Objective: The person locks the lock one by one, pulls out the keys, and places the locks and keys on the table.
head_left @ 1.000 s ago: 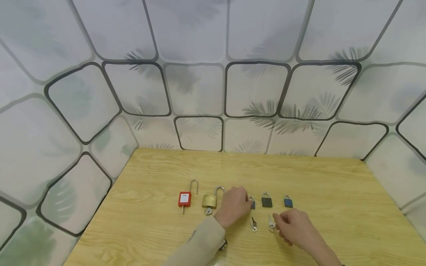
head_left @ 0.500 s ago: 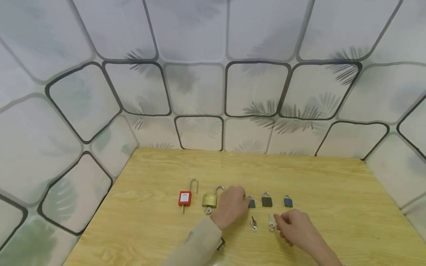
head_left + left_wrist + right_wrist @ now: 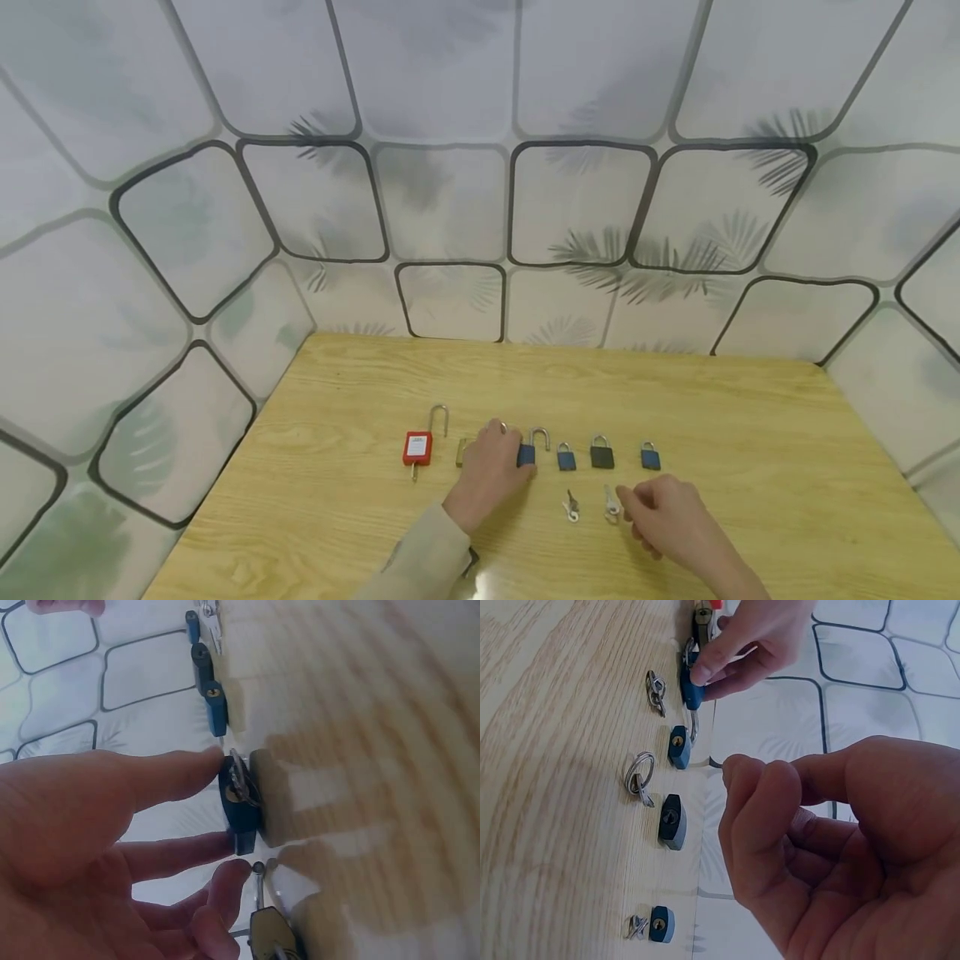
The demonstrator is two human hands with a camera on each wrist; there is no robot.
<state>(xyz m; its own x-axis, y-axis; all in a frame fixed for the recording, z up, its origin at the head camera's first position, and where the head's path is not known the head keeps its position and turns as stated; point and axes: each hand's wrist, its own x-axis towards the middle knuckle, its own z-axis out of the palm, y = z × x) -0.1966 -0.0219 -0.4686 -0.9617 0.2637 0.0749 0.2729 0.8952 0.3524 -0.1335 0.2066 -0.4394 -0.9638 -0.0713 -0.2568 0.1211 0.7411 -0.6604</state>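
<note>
Blue, likely rigid padlock (image 3: 527, 456), best held by its edges, was pinched in the left hand (image 3: 487, 473); the right hand (image 3: 667, 510) curled loosely, empty.

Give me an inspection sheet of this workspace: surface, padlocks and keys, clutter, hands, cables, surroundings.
Surface: light wood-grain table
Red padlock: shackle open, apparently a key below
Brass padlock: partly behind the left hand in the head view
Held blue padlock: shackle open, ringed key in its keyhole
Middle blue padlock, black padlock, far-right blue padlock: shackles closed
Loose key sets: three on the table
Clutter: nothing seen
Left hand: thumb and finger pinch the held blue padlock
Right hand: fingers loosely curled, nothing seen in it
Cables: nothing seen
Surroundings: pale walls with rounded outlines and leaf prints
</note>
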